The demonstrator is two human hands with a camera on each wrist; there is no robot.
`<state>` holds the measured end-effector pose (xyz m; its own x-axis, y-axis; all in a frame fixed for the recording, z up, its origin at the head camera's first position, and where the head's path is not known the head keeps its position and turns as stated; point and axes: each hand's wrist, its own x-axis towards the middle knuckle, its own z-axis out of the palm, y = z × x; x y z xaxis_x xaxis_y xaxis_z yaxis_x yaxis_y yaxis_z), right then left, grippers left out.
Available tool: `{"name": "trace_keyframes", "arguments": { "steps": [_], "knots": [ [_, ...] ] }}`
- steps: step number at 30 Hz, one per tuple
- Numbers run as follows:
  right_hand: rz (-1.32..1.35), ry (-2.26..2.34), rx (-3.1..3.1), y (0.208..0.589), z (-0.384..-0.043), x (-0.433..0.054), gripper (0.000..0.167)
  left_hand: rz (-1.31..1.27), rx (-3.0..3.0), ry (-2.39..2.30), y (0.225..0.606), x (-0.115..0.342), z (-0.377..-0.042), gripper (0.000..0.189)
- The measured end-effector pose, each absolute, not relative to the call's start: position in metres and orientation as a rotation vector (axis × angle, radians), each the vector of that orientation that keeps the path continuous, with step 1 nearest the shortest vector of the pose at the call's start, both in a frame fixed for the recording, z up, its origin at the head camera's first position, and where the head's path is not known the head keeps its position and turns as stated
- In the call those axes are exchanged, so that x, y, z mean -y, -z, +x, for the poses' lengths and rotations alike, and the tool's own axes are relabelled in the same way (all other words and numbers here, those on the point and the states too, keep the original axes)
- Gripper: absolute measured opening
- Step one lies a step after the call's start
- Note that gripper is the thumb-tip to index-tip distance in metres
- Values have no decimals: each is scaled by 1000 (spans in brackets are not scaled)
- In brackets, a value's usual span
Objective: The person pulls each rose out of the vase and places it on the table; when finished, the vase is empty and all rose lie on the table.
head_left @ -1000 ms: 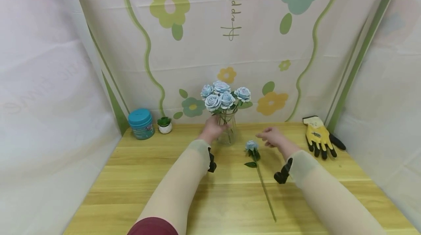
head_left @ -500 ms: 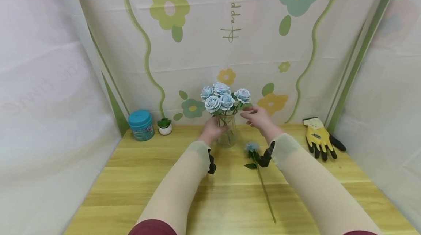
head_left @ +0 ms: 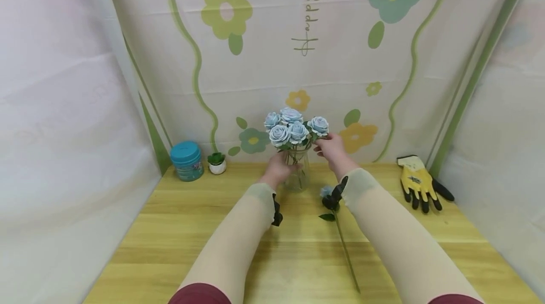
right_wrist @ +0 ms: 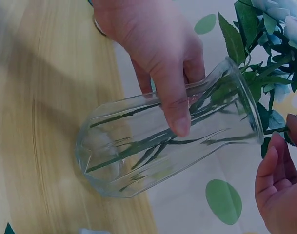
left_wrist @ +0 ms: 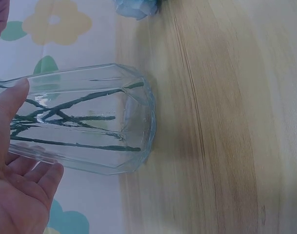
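A clear glass vase (head_left: 302, 176) stands upright on the wooden table, holding several pale blue roses (head_left: 291, 126). My left hand (head_left: 278, 170) grips it from the left; in the right wrist view the thumb lies along the glass. At the rim's right side my right hand (head_left: 333, 150) pinches a green rose stem (right_wrist: 274, 130) between thumb and finger, just under the rightmost rose (head_left: 319, 125). The dark stem ends (left_wrist: 80, 100) show through the glass at different depths. One more blue rose (head_left: 326, 191) lies on the table below my right wrist, its head partly hidden.
At the back left are a blue-lidded jar (head_left: 186, 160) and a small potted succulent (head_left: 216, 164). Yellow and black gloves (head_left: 417, 183) lie at the back right. A printed cloth backdrop (head_left: 255, 67) rises behind the table (head_left: 191, 228).
My right hand has moved from beside the lying rose up and left to the vase's rim, where it now pinches a stem. The left hand stays on the vase.
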<state>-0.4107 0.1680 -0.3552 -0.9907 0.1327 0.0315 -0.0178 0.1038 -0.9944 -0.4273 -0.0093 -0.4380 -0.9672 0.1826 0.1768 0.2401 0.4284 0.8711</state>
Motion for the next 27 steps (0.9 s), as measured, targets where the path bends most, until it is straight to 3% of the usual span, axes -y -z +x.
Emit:
{"name": "trace_keyframes", "arguments": {
  "steps": [8, 17, 27],
  "knots": [
    [-11, -1998, 2146, 338, -404, -177, 33, -419, 2564, 1635, 439, 7, -426, 76],
    [182, -2051, 1927, 286, -382, -197, 11, -375, 2589, 1638, 442, 8, -424, 80],
    [373, -2176, 1564, 233, -357, -232, 11, -383, 2601, 1593, 440, 9, -425, 78]
  ]
}}
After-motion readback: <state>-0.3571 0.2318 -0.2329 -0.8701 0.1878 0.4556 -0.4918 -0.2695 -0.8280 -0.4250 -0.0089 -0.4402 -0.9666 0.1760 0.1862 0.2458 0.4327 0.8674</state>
